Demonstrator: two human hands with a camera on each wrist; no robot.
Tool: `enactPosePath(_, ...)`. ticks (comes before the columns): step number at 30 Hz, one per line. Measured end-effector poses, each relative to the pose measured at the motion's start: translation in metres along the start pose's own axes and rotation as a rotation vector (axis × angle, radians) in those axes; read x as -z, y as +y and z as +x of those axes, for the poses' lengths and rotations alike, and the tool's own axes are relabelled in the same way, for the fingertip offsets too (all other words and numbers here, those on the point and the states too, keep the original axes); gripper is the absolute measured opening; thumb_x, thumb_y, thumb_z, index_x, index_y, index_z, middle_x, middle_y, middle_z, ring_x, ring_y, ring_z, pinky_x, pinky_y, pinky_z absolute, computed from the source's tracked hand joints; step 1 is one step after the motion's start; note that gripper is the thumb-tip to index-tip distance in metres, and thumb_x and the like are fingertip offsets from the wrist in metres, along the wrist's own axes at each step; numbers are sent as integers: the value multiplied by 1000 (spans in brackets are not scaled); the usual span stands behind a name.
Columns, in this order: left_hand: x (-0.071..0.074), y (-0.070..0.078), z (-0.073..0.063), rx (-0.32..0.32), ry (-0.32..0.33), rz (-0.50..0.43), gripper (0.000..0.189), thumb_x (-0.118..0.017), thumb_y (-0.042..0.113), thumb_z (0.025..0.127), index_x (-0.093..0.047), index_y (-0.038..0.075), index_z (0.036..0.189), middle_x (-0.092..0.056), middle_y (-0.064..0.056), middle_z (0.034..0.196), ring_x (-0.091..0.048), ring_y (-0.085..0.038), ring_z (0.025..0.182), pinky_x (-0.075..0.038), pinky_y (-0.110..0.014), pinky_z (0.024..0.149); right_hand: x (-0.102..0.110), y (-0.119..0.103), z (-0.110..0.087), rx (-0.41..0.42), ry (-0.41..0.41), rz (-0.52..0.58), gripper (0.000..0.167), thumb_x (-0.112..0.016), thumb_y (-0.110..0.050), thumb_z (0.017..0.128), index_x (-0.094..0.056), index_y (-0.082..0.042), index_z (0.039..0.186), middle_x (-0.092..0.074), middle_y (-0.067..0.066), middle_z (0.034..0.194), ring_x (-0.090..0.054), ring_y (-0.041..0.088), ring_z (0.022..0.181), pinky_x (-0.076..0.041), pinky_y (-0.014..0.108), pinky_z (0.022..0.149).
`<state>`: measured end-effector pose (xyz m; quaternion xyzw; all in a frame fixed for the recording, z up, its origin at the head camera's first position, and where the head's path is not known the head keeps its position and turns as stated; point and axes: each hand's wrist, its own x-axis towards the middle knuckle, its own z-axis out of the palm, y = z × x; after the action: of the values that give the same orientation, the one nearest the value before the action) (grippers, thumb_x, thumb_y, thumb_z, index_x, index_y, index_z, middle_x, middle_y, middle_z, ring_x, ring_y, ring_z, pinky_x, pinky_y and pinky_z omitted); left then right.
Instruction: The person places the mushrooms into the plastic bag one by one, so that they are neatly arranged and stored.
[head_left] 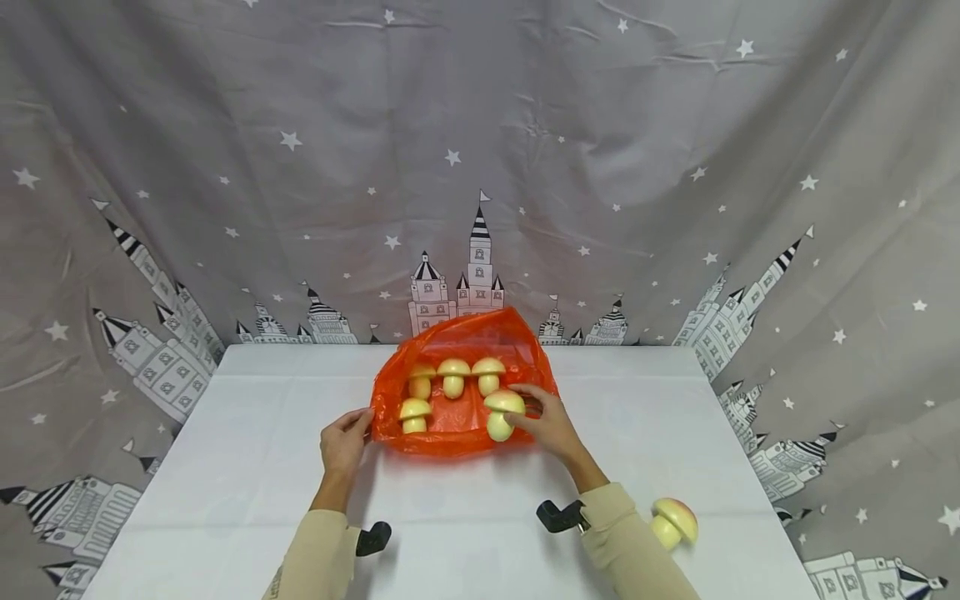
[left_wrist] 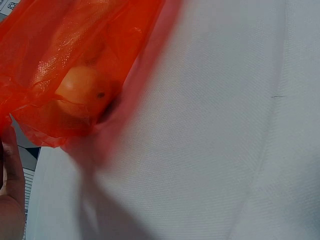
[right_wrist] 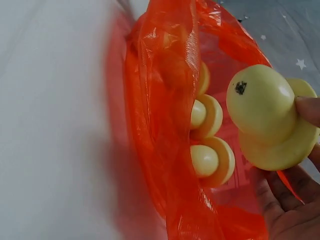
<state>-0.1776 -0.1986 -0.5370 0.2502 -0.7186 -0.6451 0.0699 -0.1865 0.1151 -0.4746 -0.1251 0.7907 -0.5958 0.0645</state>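
Observation:
A red plastic bag point(head_left: 457, 446) lies on the table with its mouth spread wide. Several yellow toy mushrooms point(head_left: 453, 377) are inside it, in a back row and at the front left. My left hand point(head_left: 345, 446) pinches the bag's left edge; in the left wrist view only part of that hand point(left_wrist: 12, 185) shows. At the bag's right side my right hand point(head_left: 551, 423) grips another toy mushroom point(head_left: 501, 423) by its cap, over the opening. The right wrist view shows this mushroom point(right_wrist: 262, 107) with its stem toward the camera, between thumb and fingers.
One more toy mushroom point(head_left: 673, 523) lies on the white table point(head_left: 247, 475), beside my right forearm. A grey curtain point(head_left: 480, 125) printed with castles and stars hangs behind the table and along both sides. Black camera mounts point(head_left: 558, 517) stick out from both wrists.

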Motion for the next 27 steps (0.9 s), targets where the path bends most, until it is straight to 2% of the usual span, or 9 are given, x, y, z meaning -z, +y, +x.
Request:
enactPosePath(4, 0, 0, -1, -5, 0, 3, 32, -61, 17, 96, -64, -9, 115, -68, -13, 99, -59, 1, 72, -52, -12, 64, -5, -1, 7, -6, -8, 15, 46, -69, -3, 87, -55, 6, 129, -57, 21, 125, -57, 37, 112, -49, 44, 96)
enactPosePath(11, 1, -2, -1, -6, 10, 11, 31, -61, 16, 96, -64, -9, 114, -68, -13, 98, -58, 2, 71, -52, -12, 63, -22, 23, 33, -19, -7, -1, 46, -71, -11, 87, -57, -1, 129, -58, 16, 127, -59, 32, 109, -52, 41, 92)
enactPosePath(15, 0, -2, -1, 0, 11, 4, 31, -61, 16, 96, -64, -8, 115, -67, -14, 100, -58, 2, 71, -52, -12, 63, -29, 27, 47, -50, -36, -5, 47, -71, -15, 88, -56, -3, 131, -57, 14, 128, -58, 31, 111, -53, 39, 91)
enactPosePath(23, 1, -1, -1, -8, 3, -20, 30, -62, 14, 95, -64, -10, 114, -68, -9, 94, -59, 3, 70, -53, -13, 63, -39, 28, 63, -96, -12, -48, 45, -72, -17, 86, -59, -8, 128, -59, 8, 127, -56, 30, 113, -52, 39, 92)
enactPosePath(27, 1, -1, -1, -9, -1, -24, 30, -61, 13, 95, -64, -10, 114, -68, -8, 93, -59, 2, 70, -53, -13, 63, -45, 30, 69, -120, -11, -79, 45, -72, -16, 86, -60, -7, 128, -59, 9, 127, -56, 31, 114, -52, 41, 93)
